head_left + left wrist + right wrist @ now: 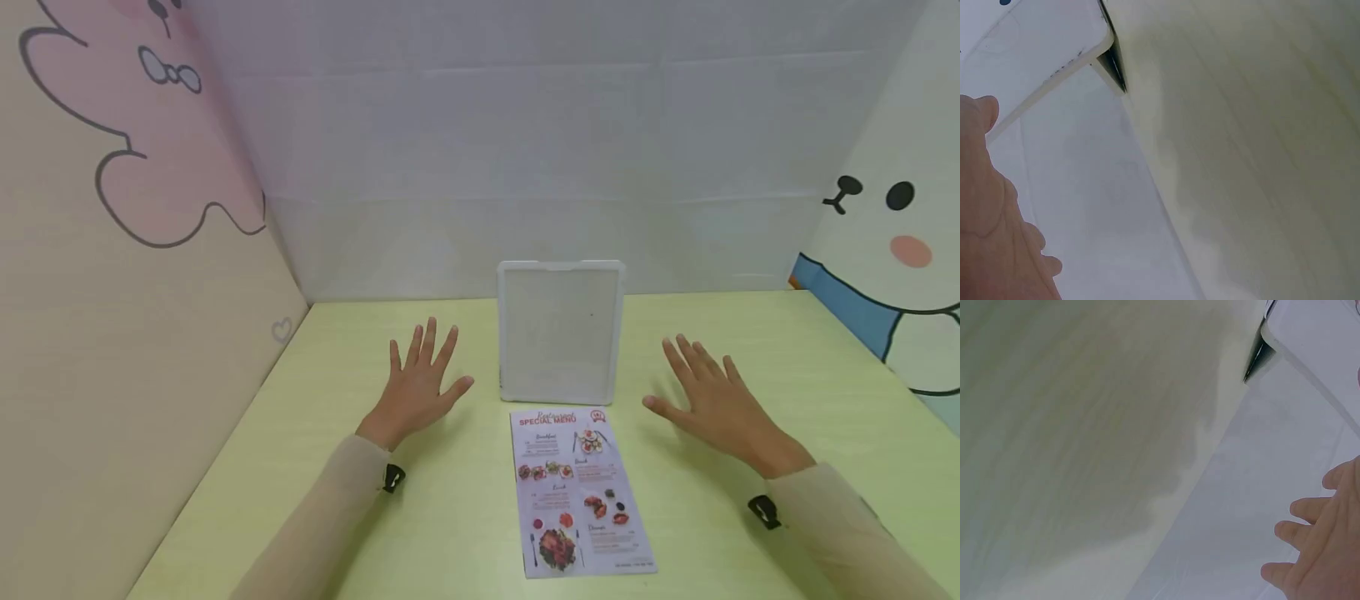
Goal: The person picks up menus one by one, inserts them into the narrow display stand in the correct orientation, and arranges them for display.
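Note:
A white-framed display stand with a clear panel [558, 333] stands upright toward the back of the table. Flat on the table in front of it lies a printed menu sheet [555, 475] headed "Special Menu", with food pictures. To the left of the stand my left hand [416, 392] is spread over the table, fingers straight and holding nothing. My right hand [712, 408] is spread likewise on the other side. In the left wrist view, the stand's lower corner [1079, 53] shows beyond the left hand [991, 219]; the right wrist view has its opposite corner [1297, 337].
The pale yellow table [262, 483] meets a white sheet-like backdrop [465, 150] at its back edge. Side panels with cartoon animals, pink at left [172, 150] and white at right [900, 250], border the table. Each sleeve cuff has a black clip [393, 477] beside it.

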`<act>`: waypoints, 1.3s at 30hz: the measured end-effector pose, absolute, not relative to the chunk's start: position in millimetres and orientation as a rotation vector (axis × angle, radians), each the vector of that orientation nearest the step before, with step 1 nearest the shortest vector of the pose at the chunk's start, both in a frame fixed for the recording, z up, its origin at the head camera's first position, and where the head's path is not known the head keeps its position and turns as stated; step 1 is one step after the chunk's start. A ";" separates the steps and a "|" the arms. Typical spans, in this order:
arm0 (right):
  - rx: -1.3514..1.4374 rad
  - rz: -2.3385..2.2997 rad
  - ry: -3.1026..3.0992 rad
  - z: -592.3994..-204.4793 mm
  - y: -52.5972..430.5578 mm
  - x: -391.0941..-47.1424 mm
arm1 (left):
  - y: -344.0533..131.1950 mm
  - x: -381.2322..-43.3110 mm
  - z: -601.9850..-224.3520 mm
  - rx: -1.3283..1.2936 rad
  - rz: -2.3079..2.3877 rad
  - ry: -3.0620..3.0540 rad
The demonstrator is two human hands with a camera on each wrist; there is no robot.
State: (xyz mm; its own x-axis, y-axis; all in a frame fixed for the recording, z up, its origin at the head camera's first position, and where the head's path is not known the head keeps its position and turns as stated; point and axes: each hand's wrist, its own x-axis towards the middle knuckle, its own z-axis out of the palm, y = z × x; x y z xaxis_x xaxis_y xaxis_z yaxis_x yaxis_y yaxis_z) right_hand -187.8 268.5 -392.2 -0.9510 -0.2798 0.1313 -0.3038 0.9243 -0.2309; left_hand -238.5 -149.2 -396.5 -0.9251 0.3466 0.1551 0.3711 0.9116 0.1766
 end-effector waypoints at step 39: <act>1.045 0.359 -3.035 -408.8 223.9 -159.2 | -110.2 -198.2 -413.9 -1.397 -0.069 -3.039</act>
